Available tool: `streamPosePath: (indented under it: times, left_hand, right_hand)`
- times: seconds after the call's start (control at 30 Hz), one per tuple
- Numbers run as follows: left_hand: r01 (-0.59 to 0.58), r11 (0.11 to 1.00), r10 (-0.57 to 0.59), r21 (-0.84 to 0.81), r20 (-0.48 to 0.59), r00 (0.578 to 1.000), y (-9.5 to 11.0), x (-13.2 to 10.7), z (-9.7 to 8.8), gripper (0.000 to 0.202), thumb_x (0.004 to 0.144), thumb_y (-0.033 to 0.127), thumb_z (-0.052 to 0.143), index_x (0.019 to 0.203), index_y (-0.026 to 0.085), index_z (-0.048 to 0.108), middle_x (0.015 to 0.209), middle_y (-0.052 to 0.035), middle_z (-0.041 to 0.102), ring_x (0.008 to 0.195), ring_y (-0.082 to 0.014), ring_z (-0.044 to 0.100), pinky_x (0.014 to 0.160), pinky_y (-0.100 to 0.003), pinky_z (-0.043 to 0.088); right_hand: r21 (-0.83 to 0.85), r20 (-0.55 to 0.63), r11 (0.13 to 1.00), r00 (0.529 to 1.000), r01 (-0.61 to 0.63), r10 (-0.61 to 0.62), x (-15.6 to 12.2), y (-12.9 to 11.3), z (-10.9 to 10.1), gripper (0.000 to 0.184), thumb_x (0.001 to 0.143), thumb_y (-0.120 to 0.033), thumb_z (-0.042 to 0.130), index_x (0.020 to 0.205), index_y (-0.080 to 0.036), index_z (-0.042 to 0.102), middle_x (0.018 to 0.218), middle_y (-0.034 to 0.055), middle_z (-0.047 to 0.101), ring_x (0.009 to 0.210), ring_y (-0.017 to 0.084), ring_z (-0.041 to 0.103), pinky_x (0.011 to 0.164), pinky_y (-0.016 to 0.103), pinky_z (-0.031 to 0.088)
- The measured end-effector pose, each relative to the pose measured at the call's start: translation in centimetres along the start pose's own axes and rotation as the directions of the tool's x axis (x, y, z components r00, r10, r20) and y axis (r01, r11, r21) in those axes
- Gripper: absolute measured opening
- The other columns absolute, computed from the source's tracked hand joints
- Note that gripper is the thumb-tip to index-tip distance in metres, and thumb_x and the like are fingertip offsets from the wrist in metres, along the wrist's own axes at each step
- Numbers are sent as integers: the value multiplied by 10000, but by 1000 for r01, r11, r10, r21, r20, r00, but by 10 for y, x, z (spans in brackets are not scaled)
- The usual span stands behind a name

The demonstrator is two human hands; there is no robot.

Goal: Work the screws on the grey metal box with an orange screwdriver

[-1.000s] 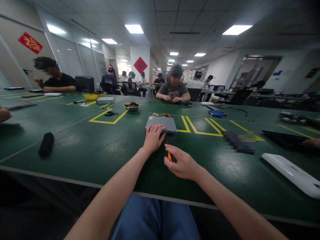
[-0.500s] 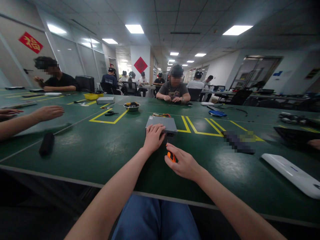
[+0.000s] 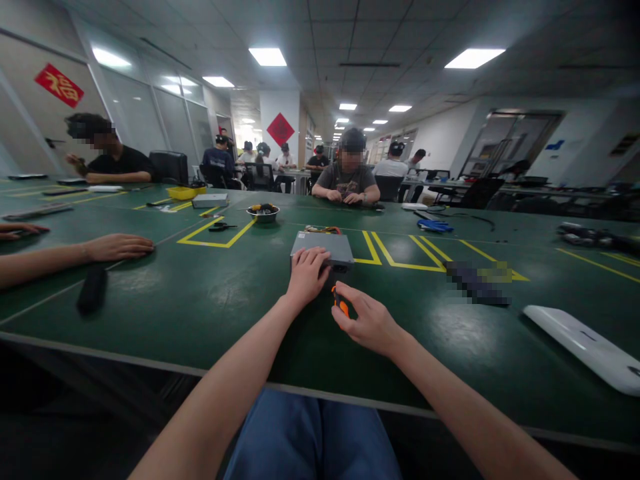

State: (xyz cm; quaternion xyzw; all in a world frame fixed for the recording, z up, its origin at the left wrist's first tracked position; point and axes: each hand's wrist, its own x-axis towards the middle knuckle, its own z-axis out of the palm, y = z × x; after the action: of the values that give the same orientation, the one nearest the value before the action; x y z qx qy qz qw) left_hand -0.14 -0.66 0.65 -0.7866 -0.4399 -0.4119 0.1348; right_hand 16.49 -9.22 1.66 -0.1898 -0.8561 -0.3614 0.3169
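Observation:
A grey metal power supply unit [image 3: 327, 247] rests on the green table in front of me, its colored wires [image 3: 327, 230] showing behind it. My left hand [image 3: 307, 272] grips its near left side, with the fingers lying over the top. Just short of the unit's near face, my right hand [image 3: 365, 319] pinches an orange and black screwdriver [image 3: 341, 303] between thumb and fingers. The screwdriver's tip is too small to make out, so I cannot tell whether it touches the unit.
On the left lie a dark case [image 3: 93, 291] and another person's hand [image 3: 123, 247]. Beyond are a metal bowl [image 3: 263, 214] and a yellow tray [image 3: 186, 193]. A white device [image 3: 583, 347] lies right, near blue gloves [image 3: 435, 226] and a blurred dark object [image 3: 477, 283]. A person [image 3: 347, 175] sits opposite.
My right fingers have shifted a little around the screwdriver, and its handle has turned more upright. The neighbor's hands at left have come down onto the table. A dark flat object at the right edge is gone.

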Motion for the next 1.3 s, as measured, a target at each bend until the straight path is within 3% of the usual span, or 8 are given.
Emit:
streamPosePath:
  times: [0.23, 0.47, 0.6, 0.77, 0.93, 1.1, 1.2, 1.3]
  left_hand:
    - [2, 1000, -2, -6, -7, 1000, 1, 1, 0, 272, 836, 260, 493, 1106, 253, 521, 1192, -16, 571, 1157, -172, 462, 1048, -383, 244]
    - [9, 1000, -9, -3, -4, 1000, 1, 1, 0, 272, 829, 256, 496, 1100, 257, 525, 1188, -16, 573, 1153, -173, 467, 1049, -389, 242]
    - [7, 1000, -7, -3, -2, 1000, 1, 1, 0, 270, 833, 254, 489, 1100, 256, 525, 1198, -20, 569, 1160, -180, 463, 1047, -396, 243]
    - [11, 1000, -11, -1, 6, 1000, 1, 0, 0, 263, 836, 265, 491, 1096, 256, 526, 1196, -16, 572, 1157, -178, 463, 1046, -388, 243]
    - [9, 1000, -9, 4, 18, 1000, 0, 1, 1, 263, 839, 268, 486, 1098, 255, 524, 1203, -11, 566, 1161, -175, 456, 1048, -383, 239]
    - [8, 1000, -8, 1, 17, 1000, 0, 1, 1, 254, 839, 273, 483, 1088, 254, 527, 1204, -10, 565, 1161, -176, 454, 1046, -385, 235]
    - [9, 1000, -9, 0, 15, 1000, 0, 0, 2, 259, 834, 268, 490, 1091, 254, 524, 1203, -9, 566, 1165, -175, 452, 1048, -383, 231]
    - [13, 1000, -13, 3, 19, 1000, 0, 0, 3, 265, 832, 266, 491, 1095, 253, 524, 1205, -13, 564, 1169, -183, 449, 1049, -387, 230]
  right_hand:
    - [28, -62, 1000, 998, 11, -9, 0, 2, 3, 100, 846, -102, 507, 928, -155, 487, 1061, 123, 602, 1087, 209, 550, 848, 320, 521]
    - [-49, -23, 998, 999, -25, 24, -1, 5, -1, 285, 819, -167, 565, 1086, -230, 489, 1065, 93, 579, 1024, 193, 578, 827, 303, 516]
    - [68, 22, 997, 999, -44, 43, 4, 1, -4, 152, 829, -292, 535, 935, -185, 518, 1095, 138, 544, 1086, 243, 528, 847, 366, 504]
    - [150, 69, 984, 994, -95, 86, 5, -2, -6, 224, 842, -341, 461, 970, -162, 503, 1190, 170, 489, 1149, 271, 466, 911, 466, 452]
    - [217, 19, 975, 999, -45, 42, 8, -3, -7, 149, 855, -190, 472, 995, -174, 521, 1140, 123, 549, 1127, 225, 502, 919, 394, 470]
    - [257, -99, 960, 985, -112, 141, 6, -3, -6, 146, 834, -116, 515, 968, -173, 526, 1084, 110, 552, 1097, 211, 523, 881, 352, 501]
    - [233, -19, 964, 990, -129, 137, 3, -5, -5, 118, 836, -171, 506, 952, -183, 523, 1072, 105, 534, 1101, 222, 514, 866, 368, 509]
    - [203, 64, 975, 994, -94, 83, 0, -6, -5, 242, 824, -127, 465, 1056, -186, 503, 1131, 120, 501, 1171, 250, 459, 895, 409, 490]
